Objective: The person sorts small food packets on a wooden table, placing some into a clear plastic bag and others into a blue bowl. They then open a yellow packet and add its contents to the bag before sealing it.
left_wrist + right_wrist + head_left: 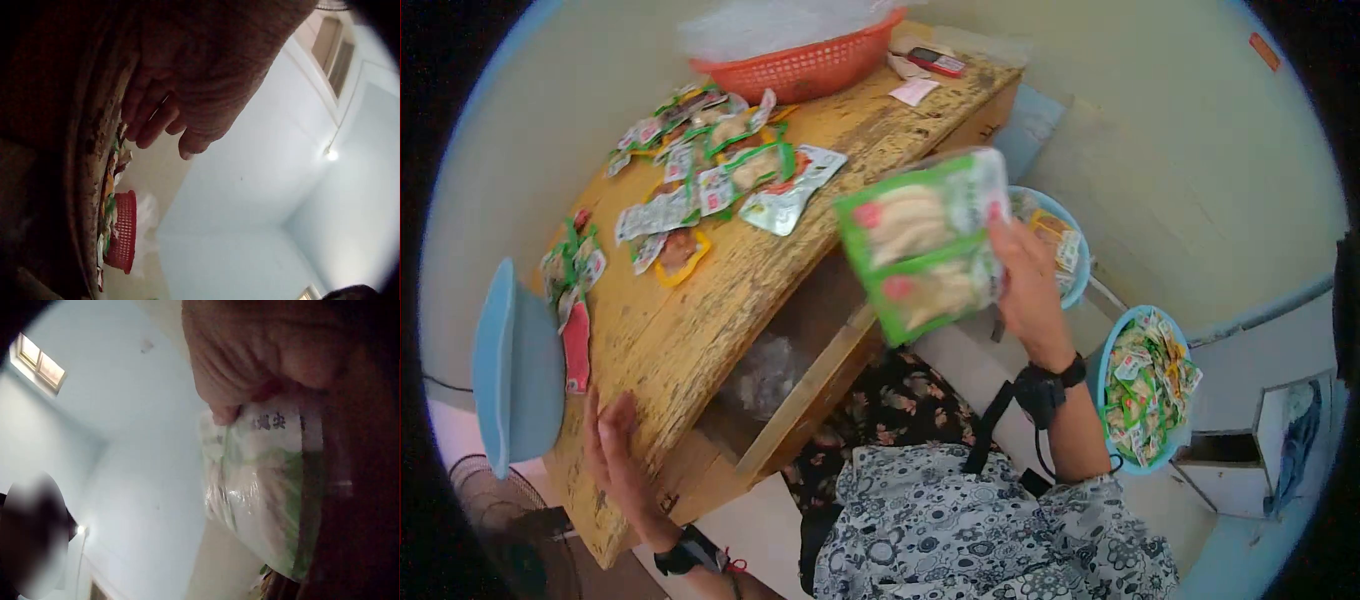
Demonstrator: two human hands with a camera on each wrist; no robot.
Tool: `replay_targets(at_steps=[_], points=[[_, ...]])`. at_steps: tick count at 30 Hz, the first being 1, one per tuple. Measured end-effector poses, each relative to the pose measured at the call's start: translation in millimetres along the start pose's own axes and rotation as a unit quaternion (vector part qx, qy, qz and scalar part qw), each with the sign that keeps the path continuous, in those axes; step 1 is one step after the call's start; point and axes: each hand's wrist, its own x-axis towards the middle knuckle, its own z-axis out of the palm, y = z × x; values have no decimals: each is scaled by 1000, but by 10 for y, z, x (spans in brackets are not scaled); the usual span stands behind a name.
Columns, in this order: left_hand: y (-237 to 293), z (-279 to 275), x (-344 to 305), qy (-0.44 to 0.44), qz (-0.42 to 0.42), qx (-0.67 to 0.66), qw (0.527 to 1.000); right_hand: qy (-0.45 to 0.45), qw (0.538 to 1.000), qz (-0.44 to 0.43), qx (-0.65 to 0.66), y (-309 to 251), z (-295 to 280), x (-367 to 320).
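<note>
Some green packaging (915, 243) hung right of the desk (660, 350); right hand (1030, 290), fingers pinching its right edge. Edge-only grip risked a slip. Left hand (618, 460): fingers looked loose, holding nothing.

Worn wooden table (668, 345), pale walls (1180, 170), lit bulb (332, 154).

I see the right hand (1033, 290) pinching. The left hand (620, 462) is relaxed, its fingers (156, 129) loosely extended. The 2 are well apart.
</note>
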Motion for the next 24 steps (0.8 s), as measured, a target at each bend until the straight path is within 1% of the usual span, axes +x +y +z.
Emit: replay_targets(at_steps=[1, 2, 3, 4, 5, 7, 8, 9, 10, 11, 12, 14, 15, 18, 21, 24], points=[[101, 32, 50, -3, 1, 9, 1000, 45, 999, -2, -5, 170, -202, -28], [98, 38, 52, -1, -1, 6, 1000, 86, 994, 46, 56, 348, -391, -73], [210, 111, 20, 2, -5, 27, 1000, 125, 981, 93, 116, 508, -563, -124], [134, 66, 49, 1, -7, 19, 1000, 151, 987, 55, -8, 683, -754, -169], [-1, -70, 93, 1, -10, 12, 1000, 173, 976, 17, -132, 849, -948, -210], [39, -1, 71, 7, -17, 10, 1000, 228, 968, 35, -99, 1015, -1195, -221], [129, 72, 24, 12, -20, 18, 1000, 261, 959, 93, 59, 1106, -1321, -201], [197, 131, 5, 16, -22, 25, 999, 280, 941, 130, 136, 1204, -1387, -201], [167, 100, 13, 13, -27, 32, 999, 305, 913, 164, 214, 1320, -1466, -208], [109, 5, 38, 9, -31, 39, 999, 323, 904, 181, 213, 1467, -1509, -245], [90, -27, 52, 5, -36, 47, 998, 331, 900, 201, 201, 1664, -1562, -290], [202, 120, 24, 33, -29, 47, 998, 337, 894, 245, 166, 2077, -1669, -390], [233, 195, 18, 47, -25, 45, 998, 335, 893, 266, 142, 2169, -1673, -377], [176, 103, 64, 59, -36, 69, 995, 322, 896, 268, 145, 2459, -1584, -328], [254, 172, 53, 67, -48, 60, 995, 308, 915, 226, 133, 2747, -1451, -113], [224, 107, 61, 65, -48, 65, 995, 278, 920, 240, 139, 2605, -1254, 127]])
